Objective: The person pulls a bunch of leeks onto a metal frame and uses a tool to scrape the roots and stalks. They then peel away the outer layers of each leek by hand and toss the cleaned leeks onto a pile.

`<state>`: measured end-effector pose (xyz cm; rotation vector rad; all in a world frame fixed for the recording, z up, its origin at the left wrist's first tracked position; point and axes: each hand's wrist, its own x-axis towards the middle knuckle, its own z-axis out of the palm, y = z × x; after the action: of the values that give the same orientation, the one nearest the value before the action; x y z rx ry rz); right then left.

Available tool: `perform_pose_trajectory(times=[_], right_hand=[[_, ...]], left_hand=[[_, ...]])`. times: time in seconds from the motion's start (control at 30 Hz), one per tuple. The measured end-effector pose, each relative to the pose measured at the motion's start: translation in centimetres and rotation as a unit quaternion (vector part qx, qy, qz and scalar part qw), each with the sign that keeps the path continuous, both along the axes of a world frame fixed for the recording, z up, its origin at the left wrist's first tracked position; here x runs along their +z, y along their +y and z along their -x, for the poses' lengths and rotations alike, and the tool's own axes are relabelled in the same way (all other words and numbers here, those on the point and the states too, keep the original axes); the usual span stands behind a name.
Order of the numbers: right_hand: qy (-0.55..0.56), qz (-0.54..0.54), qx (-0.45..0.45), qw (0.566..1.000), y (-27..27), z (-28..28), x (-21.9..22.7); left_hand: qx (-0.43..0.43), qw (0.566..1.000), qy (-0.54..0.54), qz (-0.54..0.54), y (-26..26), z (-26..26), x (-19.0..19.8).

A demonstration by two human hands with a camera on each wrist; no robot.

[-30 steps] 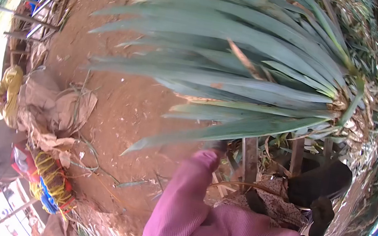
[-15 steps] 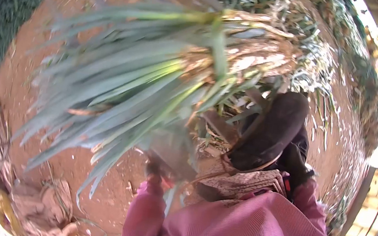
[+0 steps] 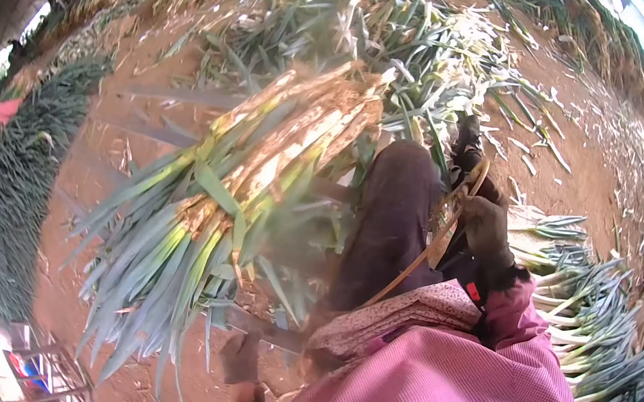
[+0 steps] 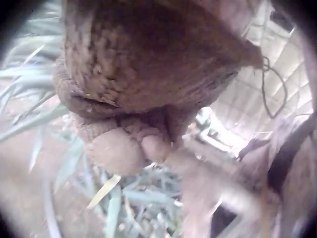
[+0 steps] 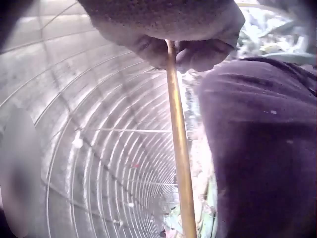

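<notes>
In front of me in the head view is a large bundle of leeks (image 3: 162, 251), its green leaves spreading to the lower left. A green leaf band (image 3: 222, 194) crosses it. My gloved left hand (image 3: 242, 361) is low, beside the hanging leaves and close to a wooden slat (image 3: 263, 331). In the left wrist view its glove (image 4: 133, 64) shows curled fingers; I cannot tell what they hold. My gloved right hand (image 3: 486, 227), over my lap, grips a long thin tan strip (image 3: 413, 266). That strip (image 5: 179, 148) runs straight down from the fingers in the right wrist view.
Cut leaves and trimmings (image 3: 397, 45) are heaped beyond the bundle. At the right lies a row of trimmed leeks (image 3: 567, 299) with white stems. A long bed of green leaves (image 3: 17, 186) stretches along the left. My dark-trousered knee (image 3: 392, 212) is beside the bundle.
The head view has turned, bringing the trimmed leeks on the right into sight. The bundle now lies more diagonally, leaves downward. The right hand has come into view with the strip.
</notes>
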<state>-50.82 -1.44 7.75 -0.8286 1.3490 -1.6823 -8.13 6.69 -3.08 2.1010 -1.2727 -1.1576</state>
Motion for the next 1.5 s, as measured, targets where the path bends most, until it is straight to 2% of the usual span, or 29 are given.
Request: perform_pose_trajectory(times=[0.03,0.13,0.17,0.2,0.27,0.33,0.4,0.47,0.5,0.57,0.6,0.63,0.7,0.73,0.83,0.87,0.93,0.97,1.0,1.03,1.07,1.17,1.23,1.27,1.3,1.33,1.43,1.47,1.5], right_hand=[[0.042,0.024,0.028,0.998,0.5,-0.3,1.7],[0.125,0.051,0.170,0.976,3.8,-2.1,4.9],[0.199,0.025,0.203,0.958,5.1,-4.1,5.9],[0.178,0.265,0.259,0.912,5.0,-5.8,3.5],[0.194,0.206,0.391,0.876,7.4,-8.3,3.7],[0.386,0.275,0.394,0.787,9.1,-10.3,-2.3],[0.450,0.282,0.400,0.747,10.0,-10.5,-3.4],[0.359,0.167,0.483,0.781,10.4,-8.9,2.0],[0.333,0.157,0.493,0.788,10.3,-8.1,2.2],[0.278,0.142,0.507,0.803,10.0,-6.1,2.1],[0.033,0.121,0.509,0.851,10.1,-4.6,1.5],[-0.133,0.085,0.474,0.866,9.8,-2.7,-0.9],[-0.471,0.066,0.338,0.812,9.1,1.1,-5.9],[-0.538,-0.003,0.278,0.796,8.3,2.5,-7.2],[-0.541,-0.024,0.099,0.835,7.1,3.8,-10.7],[-0.558,-0.018,0.054,0.828,6.0,3.9,-12.7],[-0.586,0.080,0.045,0.805,5.4,3.6,-10.0],[-0.597,0.125,0.041,0.791,5.1,3.7,-8.7],[-0.568,0.196,0.136,0.788,4.9,4.0,-8.3],[-0.572,0.158,0.125,0.795,4.8,3.7,-8.3],[-0.575,0.120,0.115,0.801,4.5,3.0,-8.3],[-0.551,0.049,0.159,0.818,3.5,-0.1,-7.9],[-0.523,0.014,0.215,0.825,3.0,-2.4,-7.5],[-0.529,0.047,0.274,0.802,2.3,-3.4,-6.9],[-0.393,0.058,0.311,0.863,1.4,-4.6,-6.6],[-0.251,0.073,0.340,0.904,0.5,-5.8,-6.3],[0.008,0.088,0.366,0.927,0.5,-11.2,-7.5],[0.069,0.087,0.366,0.924,0.5,-13.2,-8.4],[0.134,0.088,0.365,0.917,0.2,-15.0,-9.2]], left_hand=[[0.009,0.998,0.057,0.033,-1.8,2.4,3.5],[-0.238,0.919,0.231,0.212,-6.6,9.3,8.7],[-0.272,0.886,0.318,0.198,-7.9,12.7,9.9],[-0.303,0.846,0.403,0.173,-9.1,16.0,11.2],[-0.261,0.812,0.512,-0.098,-11.9,22.5,13.2],[-0.305,0.780,0.485,-0.253,-14.1,27.0,12.4],[-0.325,0.745,0.448,-0.373,-16.6,31.4,5.9],[-0.315,0.716,0.428,-0.452,-18.6,35.1,-3.0],[-0.308,0.724,0.424,-0.448,-19.3,36.5,-4.8],[-0.312,0.799,0.397,-0.327,-15.4,36.5,5.0],[-0.312,0.830,0.378,-0.265,-13.4,35.9,9.5],[-0.348,0.825,0.393,-0.207,-12.9,35.6,11.1],[-0.407,0.802,0.427,-0.090,-11.9,34.6,13.0],[-0.382,0.793,0.454,-0.137,-11.6,33.9,13.9],[-0.372,0.882,0.277,-0.079,-8.3,31.9,18.2],[-0.365,0.861,0.335,-0.118,-7.9,30.5,16.4],[-0.337,0.805,0.445,-0.201,-7.5,27.2,11.7],[-0.356,0.836,0.388,-0.155,-6.1,26.8,12.7],[-0.371,0.860,0.332,-0.108,-4.0,26.7,14.8],[-0.382,0.880,0.274,-0.064,-2.3,26.2,15.7],[-0.385,0.845,0.334,-0.162,-3.1,23.7,11.1],[-0.537,0.832,0.126,0.057,-0.2,21.7,12.2],[-0.447,0.886,0.115,0.052,1.0,20.8,12.2],[-0.430,0.898,0.025,0.086,1.3,20.3,12.2],[-0.412,0.902,-0.068,0.113,1.9,19.3,12.0],[-0.401,0.895,-0.061,0.184,2.3,17.8,11.1],[-0.279,0.960,-0.020,0.017,4.1,15.6,12.6],[-0.464,0.799,-0.350,0.155,4.4,10.9,6.4],[-0.349,0.885,-0.293,0.099,3.7,10.2,6.6]])
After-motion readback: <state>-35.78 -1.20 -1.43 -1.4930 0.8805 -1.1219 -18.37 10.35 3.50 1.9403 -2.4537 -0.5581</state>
